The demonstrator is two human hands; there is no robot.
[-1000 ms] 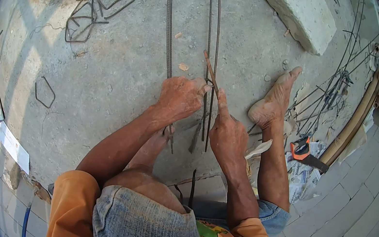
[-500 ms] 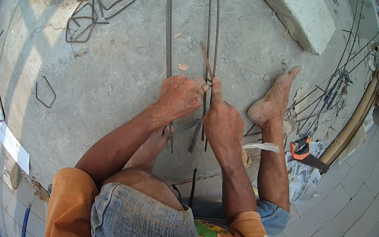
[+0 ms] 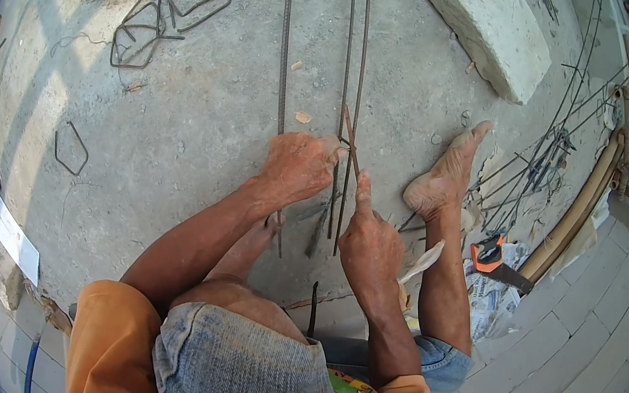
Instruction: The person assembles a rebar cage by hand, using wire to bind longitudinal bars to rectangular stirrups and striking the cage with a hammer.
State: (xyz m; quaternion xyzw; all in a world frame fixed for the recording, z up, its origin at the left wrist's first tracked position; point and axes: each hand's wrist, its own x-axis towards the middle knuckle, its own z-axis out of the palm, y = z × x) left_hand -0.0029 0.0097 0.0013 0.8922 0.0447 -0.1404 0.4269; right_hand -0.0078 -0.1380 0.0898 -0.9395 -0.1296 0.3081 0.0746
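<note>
In the head view we see the left hand (image 3: 298, 168) at frame centre, fingers curled around the long rebar rods (image 3: 348, 69) that run from the top edge down across the concrete floor (image 3: 186, 151). Just below, the right hand (image 3: 370, 241) has its fingers wrapped on a thin rusty tool (image 3: 350, 138), forefinger stretched up along it. A bare foot (image 3: 446, 177) rests to the right, a pale stone block (image 3: 487, 20) sits upper right, bent stirrups (image 3: 169, 11) lie upper left
</note>
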